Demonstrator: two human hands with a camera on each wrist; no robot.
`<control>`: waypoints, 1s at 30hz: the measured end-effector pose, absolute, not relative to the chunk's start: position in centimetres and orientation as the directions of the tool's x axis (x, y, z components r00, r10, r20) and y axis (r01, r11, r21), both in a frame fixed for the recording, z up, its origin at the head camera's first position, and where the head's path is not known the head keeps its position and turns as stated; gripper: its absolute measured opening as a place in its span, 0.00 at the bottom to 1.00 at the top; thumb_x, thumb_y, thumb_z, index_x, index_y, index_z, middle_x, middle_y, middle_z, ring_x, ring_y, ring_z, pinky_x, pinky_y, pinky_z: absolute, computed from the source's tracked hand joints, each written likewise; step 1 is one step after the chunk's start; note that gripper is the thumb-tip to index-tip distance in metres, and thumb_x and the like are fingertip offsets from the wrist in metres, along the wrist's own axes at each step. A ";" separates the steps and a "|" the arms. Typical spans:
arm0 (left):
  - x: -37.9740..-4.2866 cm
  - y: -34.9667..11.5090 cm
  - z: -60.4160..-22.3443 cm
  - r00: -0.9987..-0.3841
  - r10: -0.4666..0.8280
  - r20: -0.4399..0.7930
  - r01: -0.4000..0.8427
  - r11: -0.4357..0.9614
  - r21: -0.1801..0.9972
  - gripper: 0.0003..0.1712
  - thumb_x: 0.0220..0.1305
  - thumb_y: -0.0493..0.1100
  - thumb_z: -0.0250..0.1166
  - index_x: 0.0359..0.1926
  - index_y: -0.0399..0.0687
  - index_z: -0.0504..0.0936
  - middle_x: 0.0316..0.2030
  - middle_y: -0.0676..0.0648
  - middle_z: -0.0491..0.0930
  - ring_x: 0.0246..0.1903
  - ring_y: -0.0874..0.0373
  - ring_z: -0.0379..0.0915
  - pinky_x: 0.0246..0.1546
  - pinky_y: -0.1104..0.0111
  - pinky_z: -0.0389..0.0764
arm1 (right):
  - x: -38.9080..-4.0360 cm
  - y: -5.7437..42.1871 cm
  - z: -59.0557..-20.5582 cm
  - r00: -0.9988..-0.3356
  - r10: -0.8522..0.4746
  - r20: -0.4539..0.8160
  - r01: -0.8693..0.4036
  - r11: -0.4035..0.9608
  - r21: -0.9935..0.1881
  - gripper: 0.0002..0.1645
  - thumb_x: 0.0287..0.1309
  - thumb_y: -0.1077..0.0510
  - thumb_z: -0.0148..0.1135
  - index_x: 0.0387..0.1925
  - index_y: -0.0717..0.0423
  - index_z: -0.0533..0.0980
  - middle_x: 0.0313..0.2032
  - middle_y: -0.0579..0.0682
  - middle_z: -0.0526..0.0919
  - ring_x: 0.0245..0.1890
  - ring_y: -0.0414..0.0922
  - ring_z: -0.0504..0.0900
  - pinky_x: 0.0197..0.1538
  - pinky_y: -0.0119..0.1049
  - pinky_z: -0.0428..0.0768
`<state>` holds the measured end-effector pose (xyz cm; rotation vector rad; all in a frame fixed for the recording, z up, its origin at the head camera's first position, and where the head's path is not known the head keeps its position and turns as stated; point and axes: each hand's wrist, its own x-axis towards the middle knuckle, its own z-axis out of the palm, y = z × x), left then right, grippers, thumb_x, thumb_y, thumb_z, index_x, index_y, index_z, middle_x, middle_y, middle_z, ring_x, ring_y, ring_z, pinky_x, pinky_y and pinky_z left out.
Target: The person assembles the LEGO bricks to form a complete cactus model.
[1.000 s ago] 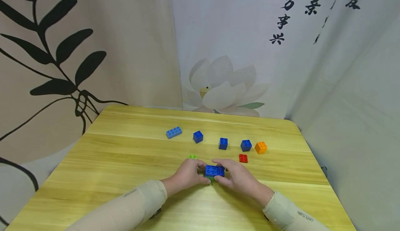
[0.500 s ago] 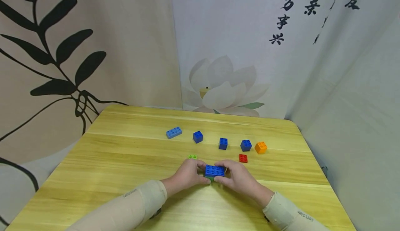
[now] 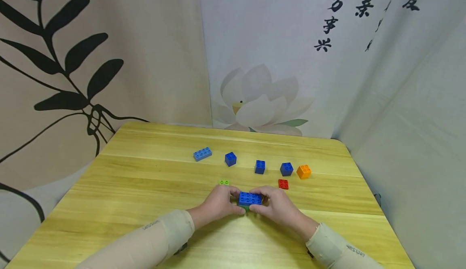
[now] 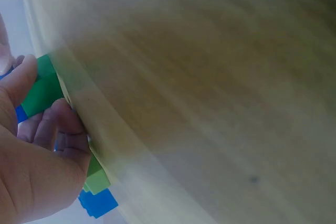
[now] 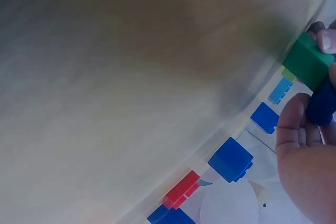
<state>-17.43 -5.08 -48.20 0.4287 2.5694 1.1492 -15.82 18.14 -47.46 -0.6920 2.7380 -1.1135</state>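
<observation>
My left hand [image 3: 220, 201] pinches the green rectangular plastic-looking brick [image 4: 43, 86], thumb on one side, fingers on the other. My right hand [image 3: 278, 205] grips the dark blue rectangular plastic-looking brick [image 3: 250, 198], 2 rows of 4 studs, near its right end. Blue on top of green, both between my 2 hands. Can't tell if they're fully seated or if edges line up; my fingers cover part. Also can't tell if green touches the wooden bench [image 3: 145, 188].

Main risk, I'd say: crooked join. If my right hand pushes harder than my left, blue could tilt and catch only some studs. Weak left pinch: green may twist or slide under pressure. Fingertips sit close to the seam, so a fast squeeze might nip skin.

Side risk: knocks. Lime green small studded brick [image 3: 224, 183] is just beyond my left hand, partly hidden by it; a forward slip could bump it. Red small studded brick [image 3: 283, 184] is just beyond my right hand, same problem if I swing out carelessly.
</observation>
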 end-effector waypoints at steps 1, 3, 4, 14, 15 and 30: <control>-17.4 -5.1 -48.1 -0.912 0.381 -0.149 0.142 0.637 0.758 0.24 0.55 0.47 0.86 0.52 0.47 0.91 0.49 0.50 0.91 0.49 0.57 0.82 0.56 0.55 0.86 | -15.8 18.1 -47.4 -0.891 -0.449 0.070 -0.370 0.627 -0.685 0.22 0.65 0.51 0.77 0.57 0.51 0.86 0.49 0.45 0.90 0.37 0.38 0.79 0.39 0.26 0.80; -17.2 -5.3 -47.9 -0.911 0.383 -0.151 0.142 0.636 0.759 0.25 0.55 0.47 0.85 0.53 0.48 0.90 0.50 0.50 0.91 0.51 0.55 0.83 0.57 0.54 0.86 | -15.9 18.1 -47.4 -0.890 -0.450 0.068 -0.369 0.627 -0.686 0.22 0.65 0.50 0.77 0.57 0.51 0.86 0.50 0.45 0.90 0.37 0.38 0.79 0.39 0.26 0.80; -17.2 -5.4 -47.8 -0.911 0.385 -0.149 0.144 0.635 0.759 0.25 0.55 0.47 0.85 0.53 0.48 0.90 0.51 0.50 0.91 0.52 0.53 0.83 0.58 0.53 0.85 | -15.9 18.1 -47.4 -0.891 -0.449 0.065 -0.367 0.629 -0.686 0.22 0.65 0.50 0.77 0.57 0.51 0.86 0.50 0.45 0.90 0.38 0.38 0.79 0.39 0.26 0.80; -18.0 -8.6 -45.6 -0.940 0.325 -0.103 0.140 0.644 0.752 0.28 0.57 0.46 0.84 0.58 0.46 0.87 0.54 0.47 0.89 0.42 0.55 0.80 0.42 0.65 0.85 | -16.0 18.0 -47.2 -0.895 -0.444 0.049 -0.356 0.641 -0.680 0.23 0.65 0.49 0.77 0.58 0.51 0.86 0.52 0.47 0.90 0.39 0.40 0.79 0.40 0.26 0.80; -18.1 -9.0 -45.3 -0.948 0.305 -0.092 0.135 0.647 0.750 0.28 0.57 0.45 0.84 0.58 0.46 0.87 0.54 0.47 0.89 0.39 0.57 0.78 0.38 0.67 0.82 | -16.0 18.0 -47.2 -0.896 -0.442 0.049 -0.355 0.643 -0.678 0.23 0.65 0.48 0.77 0.58 0.51 0.86 0.52 0.47 0.90 0.40 0.39 0.79 0.40 0.26 0.80; -19.9 -10.8 -46.6 -0.959 0.283 0.014 0.240 0.786 0.570 0.33 0.55 0.47 0.85 0.62 0.51 0.86 0.63 0.47 0.85 0.67 0.45 0.79 0.70 0.49 0.79 | -16.0 18.1 -47.1 -0.903 -0.428 0.025 -0.328 0.651 -0.685 0.23 0.65 0.48 0.77 0.58 0.51 0.86 0.54 0.48 0.90 0.41 0.41 0.79 0.40 0.26 0.79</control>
